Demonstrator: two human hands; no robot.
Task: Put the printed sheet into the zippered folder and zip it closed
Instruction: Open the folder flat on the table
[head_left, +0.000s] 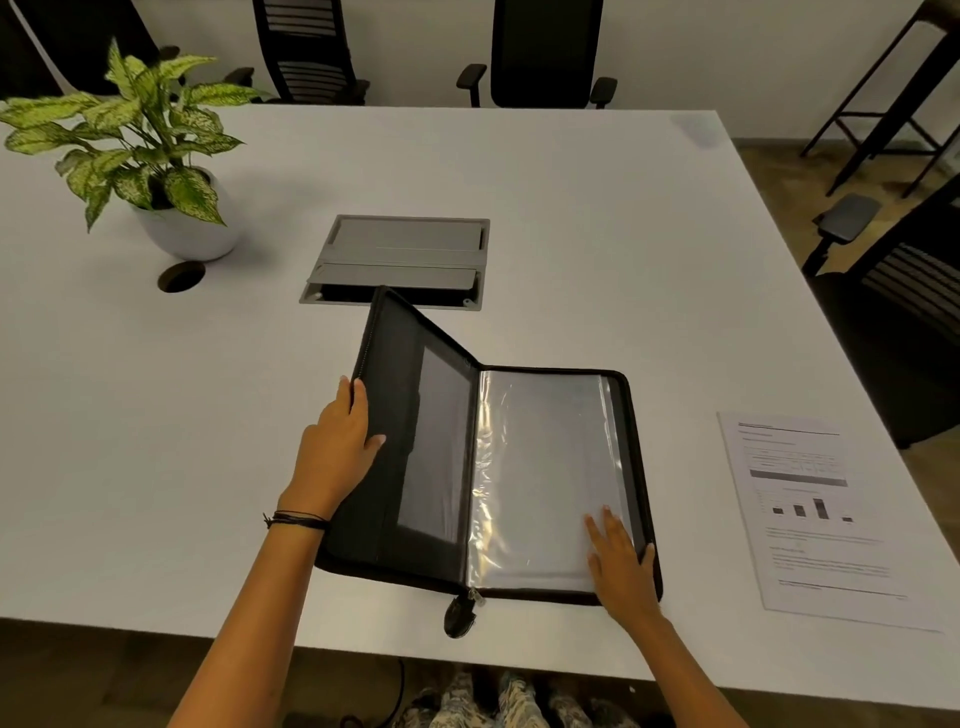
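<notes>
Printed sheet (815, 514) lies flat on the white worktop (571, 208), off to the right of the zippered folder (415, 467) and not touching it. It has lines of text and a small bar chart on it.

The black folder sits near the front edge of the worktop and is open like a book. Its right half lies flat, with shiny clear plastic sleeves (540, 478) on top. Its left half is tilted up. The zipper pull (460, 616) hangs at the bottom of the spine, over the worktop edge.

The left hand (337, 452) grips the outer edge of the raised left cover, with the thumb on the inside and the fingers wrapped around the edge. A thin dark band is on that wrist. The right hand (621, 564) rests flat and open on the lower right corner of the plastic sleeves, holding nothing. The 2 hands are well apart.

Farther back, a grey cable box (400, 249) is set into the worktop. A leafy plant in a white pot (187, 228) stands at the far left. 2 black office chairs (540, 52) wait behind the worktop.
</notes>
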